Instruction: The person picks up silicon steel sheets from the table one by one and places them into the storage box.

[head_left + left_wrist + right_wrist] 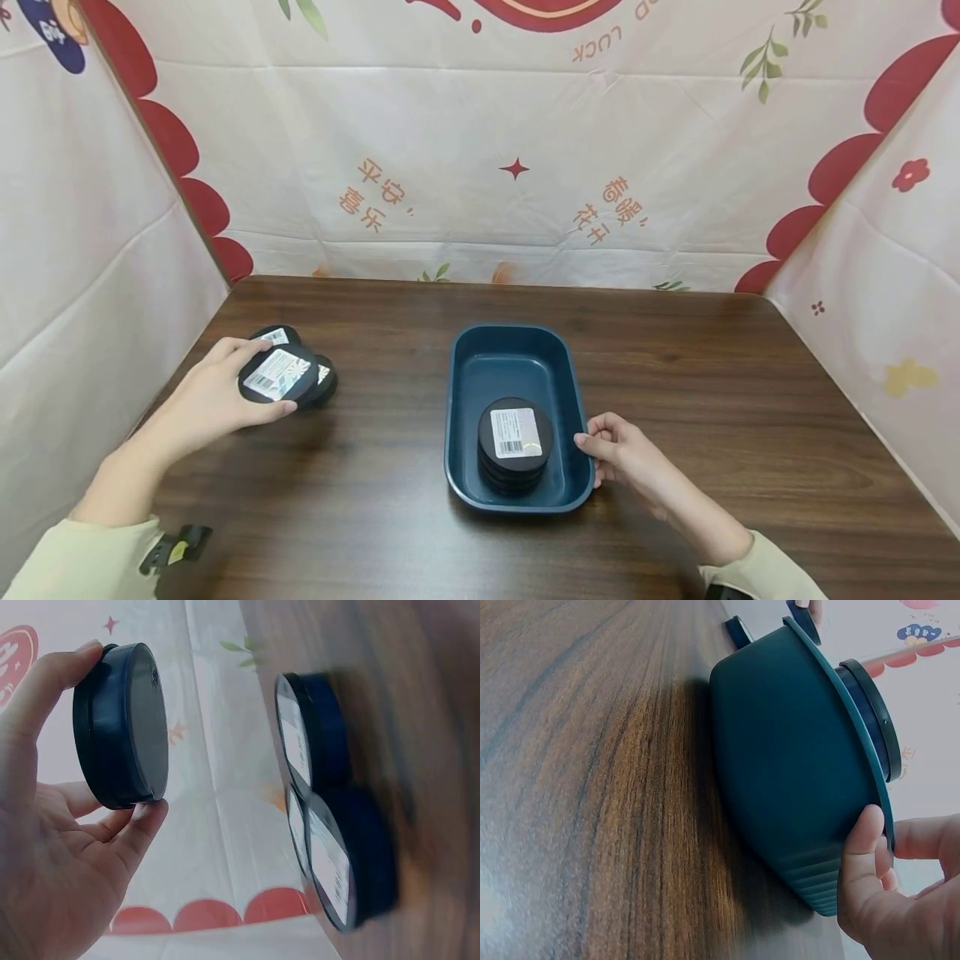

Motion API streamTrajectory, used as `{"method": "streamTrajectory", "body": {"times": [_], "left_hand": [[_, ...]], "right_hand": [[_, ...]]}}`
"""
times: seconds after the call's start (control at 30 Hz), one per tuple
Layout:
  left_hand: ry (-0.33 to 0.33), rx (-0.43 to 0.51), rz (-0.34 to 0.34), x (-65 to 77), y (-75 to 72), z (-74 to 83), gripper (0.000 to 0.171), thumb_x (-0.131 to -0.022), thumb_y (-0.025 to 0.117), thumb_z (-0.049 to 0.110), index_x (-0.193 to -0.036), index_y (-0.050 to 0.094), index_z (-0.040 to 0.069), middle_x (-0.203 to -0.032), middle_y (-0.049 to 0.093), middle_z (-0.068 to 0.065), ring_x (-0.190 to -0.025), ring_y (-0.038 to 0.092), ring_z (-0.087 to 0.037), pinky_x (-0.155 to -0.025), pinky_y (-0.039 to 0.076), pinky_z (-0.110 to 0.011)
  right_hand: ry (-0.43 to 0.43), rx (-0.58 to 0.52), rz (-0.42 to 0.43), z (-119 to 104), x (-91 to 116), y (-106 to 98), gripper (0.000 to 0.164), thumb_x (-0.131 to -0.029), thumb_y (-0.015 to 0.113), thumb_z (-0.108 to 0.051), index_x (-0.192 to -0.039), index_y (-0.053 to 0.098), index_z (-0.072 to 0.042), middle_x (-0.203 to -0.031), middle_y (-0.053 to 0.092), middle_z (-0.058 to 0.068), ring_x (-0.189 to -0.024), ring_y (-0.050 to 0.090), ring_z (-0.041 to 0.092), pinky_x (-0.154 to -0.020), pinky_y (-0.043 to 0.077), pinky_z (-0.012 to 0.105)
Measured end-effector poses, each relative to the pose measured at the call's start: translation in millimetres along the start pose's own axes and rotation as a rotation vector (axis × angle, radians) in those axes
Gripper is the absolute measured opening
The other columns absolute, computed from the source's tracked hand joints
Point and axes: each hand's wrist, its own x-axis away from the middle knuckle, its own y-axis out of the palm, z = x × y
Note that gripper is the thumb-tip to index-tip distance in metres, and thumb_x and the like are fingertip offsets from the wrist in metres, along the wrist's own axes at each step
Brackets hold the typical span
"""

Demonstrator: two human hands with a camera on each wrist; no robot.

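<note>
My left hand (212, 392) grips a flat round black container (277, 374) by its edge, thumb and fingers on opposite sides, its white barcode label facing up. In the left wrist view the held container (120, 727) is apart from other labelled round containers (349, 859) standing on the table. Seen from the head, these are partly hidden below and behind the held one. My right hand (622, 454) pinches the right rim of a dark teal rectangular tray (502, 346). Inside the tray, toward its near end, stands a stack of black round containers (516, 437), the top one labelled.
The dark wood-grain table (390, 467) carries the tray in the middle and the loose containers at the left. White printed cloth (465, 125) with red scalloped trim hangs along the back and both sides.
</note>
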Motion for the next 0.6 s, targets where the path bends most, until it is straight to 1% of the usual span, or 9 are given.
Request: {"method": "streamTrajectory", "body": {"times": [0.2,0.43,0.6], "left_hand": [[0.025,0.023,-0.039,-15.7,3.6,15.6,0.096,-0.066,0.074,0.061,-0.136,0.042,0.003,-0.128,0.039,-0.02,-0.108,0.046,-0.038,-0.082,0.043,-0.053],[0.046,0.052,-0.06,-30.9,10.7,32.0,0.097,-0.064,0.072,0.066,-0.134,0.044,0.005,-0.125,0.042,-0.015,-0.105,0.047,-0.033,-0.082,0.044,-0.048],[0.069,0.046,-0.075,-42.2,16.9,43.7,0.097,-0.064,0.073,0.064,-0.134,0.044,0.005,-0.124,0.043,-0.015,-0.104,0.049,-0.031,-0.082,0.045,-0.049]], "right_hand": [[0.007,0.004,0.003,1,0,0,0.023,-0.093,0.055,-0.015,-0.098,0.039,0.001,-0.068,0.047,0.001,-0.057,0.05,0.013,-0.055,0.05,0.027],[0.008,0.001,0.008,0,0,0,0.023,-0.093,0.055,-0.015,-0.098,0.039,0.002,-0.068,0.047,0.001,-0.056,0.049,0.013,-0.055,0.05,0.027],[0.006,-0.005,0.005,0,1,0,0.023,-0.093,0.055,-0.015,-0.098,0.039,0.001,-0.069,0.047,0.001,-0.056,0.049,0.013,-0.055,0.05,0.027]]}}
